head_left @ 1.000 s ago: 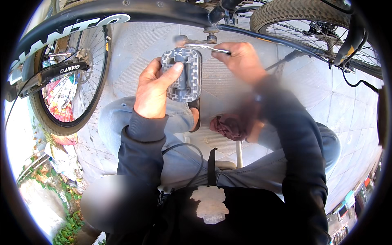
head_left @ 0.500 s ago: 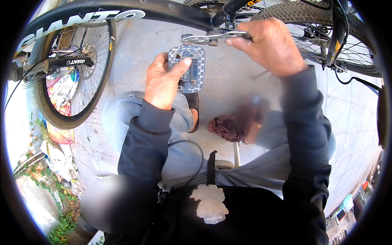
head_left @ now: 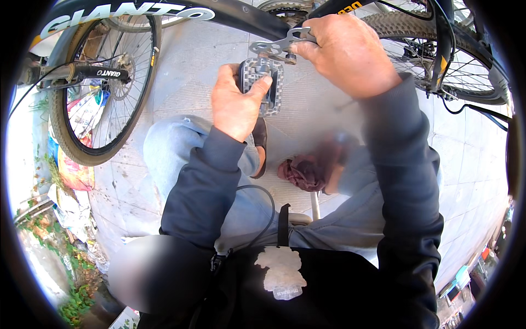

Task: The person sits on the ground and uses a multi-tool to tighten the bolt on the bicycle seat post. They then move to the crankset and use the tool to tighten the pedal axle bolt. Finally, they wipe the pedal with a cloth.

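Observation:
A grey checkered bicycle pedal [head_left: 277,83] hangs below the dark bike frame, gripped by my left hand [head_left: 235,107] with the thumb across its face. Above it, my right hand [head_left: 353,57] pinches a flat silver wrench [head_left: 278,47] with cut-outs. The wrench's far end lies at the pedal's axle, just over the pedal's upper edge; whether its jaw is seated there I cannot tell. The crank end beside it is partly hidden by the wrench and my fingers.
The black bike frame [head_left: 241,19] crosses the top. One wheel [head_left: 82,153] stands at left, another tyre [head_left: 402,24] at upper right. On the paved floor [head_left: 181,71], a dark red cloth [head_left: 304,172] lies between my legs. Bags [head_left: 76,172] and plants line the left side.
The wrench has turned, its right end now raised, and my right hand has shifted left and up a little. My left hand and the pedal appear slightly further right, with the pedal tilted.

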`<state>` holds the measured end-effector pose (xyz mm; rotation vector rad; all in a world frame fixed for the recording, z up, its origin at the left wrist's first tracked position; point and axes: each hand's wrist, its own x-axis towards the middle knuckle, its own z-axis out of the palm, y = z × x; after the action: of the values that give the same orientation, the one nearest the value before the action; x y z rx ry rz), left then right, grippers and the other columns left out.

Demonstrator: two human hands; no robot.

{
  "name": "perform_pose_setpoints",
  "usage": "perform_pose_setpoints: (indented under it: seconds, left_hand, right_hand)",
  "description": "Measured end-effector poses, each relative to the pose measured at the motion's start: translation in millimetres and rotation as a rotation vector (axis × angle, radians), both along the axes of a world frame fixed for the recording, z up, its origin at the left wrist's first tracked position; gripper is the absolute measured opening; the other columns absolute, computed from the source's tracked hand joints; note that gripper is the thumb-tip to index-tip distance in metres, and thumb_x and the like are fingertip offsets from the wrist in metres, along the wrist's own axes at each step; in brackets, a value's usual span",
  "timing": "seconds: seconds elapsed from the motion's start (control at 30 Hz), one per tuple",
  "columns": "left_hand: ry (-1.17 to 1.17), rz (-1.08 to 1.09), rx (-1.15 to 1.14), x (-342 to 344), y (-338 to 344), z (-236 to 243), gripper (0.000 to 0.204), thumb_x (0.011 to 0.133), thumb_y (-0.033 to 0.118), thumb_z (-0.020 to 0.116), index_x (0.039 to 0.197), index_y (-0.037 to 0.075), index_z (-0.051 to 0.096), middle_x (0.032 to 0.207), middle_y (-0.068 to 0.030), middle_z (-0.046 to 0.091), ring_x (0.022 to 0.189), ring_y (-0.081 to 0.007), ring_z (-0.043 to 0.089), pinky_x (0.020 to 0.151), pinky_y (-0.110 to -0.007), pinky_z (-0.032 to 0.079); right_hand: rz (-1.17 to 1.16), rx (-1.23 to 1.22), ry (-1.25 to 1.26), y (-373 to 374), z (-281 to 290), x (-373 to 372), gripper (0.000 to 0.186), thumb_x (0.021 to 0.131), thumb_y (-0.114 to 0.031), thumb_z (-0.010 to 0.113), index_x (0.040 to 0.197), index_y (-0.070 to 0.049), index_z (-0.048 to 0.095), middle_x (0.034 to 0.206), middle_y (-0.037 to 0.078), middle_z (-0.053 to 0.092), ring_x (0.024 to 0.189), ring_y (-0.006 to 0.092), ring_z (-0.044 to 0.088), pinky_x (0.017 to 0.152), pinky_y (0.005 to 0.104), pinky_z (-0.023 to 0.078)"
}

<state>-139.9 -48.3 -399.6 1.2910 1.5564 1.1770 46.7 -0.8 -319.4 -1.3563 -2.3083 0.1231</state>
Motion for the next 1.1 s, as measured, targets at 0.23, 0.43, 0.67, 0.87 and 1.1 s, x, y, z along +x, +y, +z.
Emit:
perform_pose_setpoints:
  seconds: [0.23,0.43,0.67,0.87,1.1]
  left_hand:
    - [0.21,0.002,0.084,3,-8,2,0.04,0.076,0.015,0.071,0.106,-0.001,0.051,0.086,-0.017,0.064,0.078,-0.0284,0.064,0.072,-0.036,0.05]
    - [0.279,0.004,0.035,6,-11,11,0.042,0.077,0.016,0.069,0.11,0.001,0.049,0.094,-0.0214,0.062,0.088,-0.035,0.063,0.078,-0.04,0.047]
    - [0.261,0.012,-0.021,7,-12,14,0.044,0.077,0.016,0.068,0.113,-0.001,0.048,0.097,-0.0214,0.062,0.091,-0.035,0.062,0.081,-0.039,0.047]
    - [0.249,0.019,-0.026,7,-9,9,0.044,0.076,0.015,0.069,0.112,0.0,0.049,0.096,-0.0204,0.063,0.09,-0.0343,0.063,0.081,-0.039,0.047]
    - [0.262,0.018,-0.02,9,-8,12,0.044,0.076,0.015,0.069,0.112,0.0,0.049,0.095,-0.0207,0.063,0.089,-0.0344,0.063,0.08,-0.039,0.047]
  right_hand:
    - [-0.002,-0.107,0.15,7,-5,0,0.029,0.079,-0.027,0.066,0.086,0.0,0.066,0.076,0.02,0.064,0.077,0.0374,0.062,0.071,0.0445,0.049]
    - [-0.06,-0.205,0.305,16,-11,6,0.038,0.075,-0.03,0.07,0.095,0.002,0.067,0.074,0.018,0.065,0.068,0.029,0.063,0.067,0.0368,0.05]
    - [-0.144,-0.691,0.849,18,-27,9,0.027,0.077,-0.022,0.074,0.093,-0.001,0.067,0.066,0.002,0.06,0.053,0.007,0.05,0.045,0.0224,0.041]
    - [-0.132,-0.787,1.198,18,-53,-9,0.021,0.078,-0.017,0.074,0.085,0.001,0.066,0.066,0.004,0.059,0.047,0.0076,0.048,0.04,0.022,0.037]
    - [-0.117,-0.787,1.163,11,-58,-22,0.03,0.081,-0.024,0.072,0.091,0.004,0.067,0.068,0.004,0.061,0.05,0.0083,0.049,0.043,0.0225,0.039]
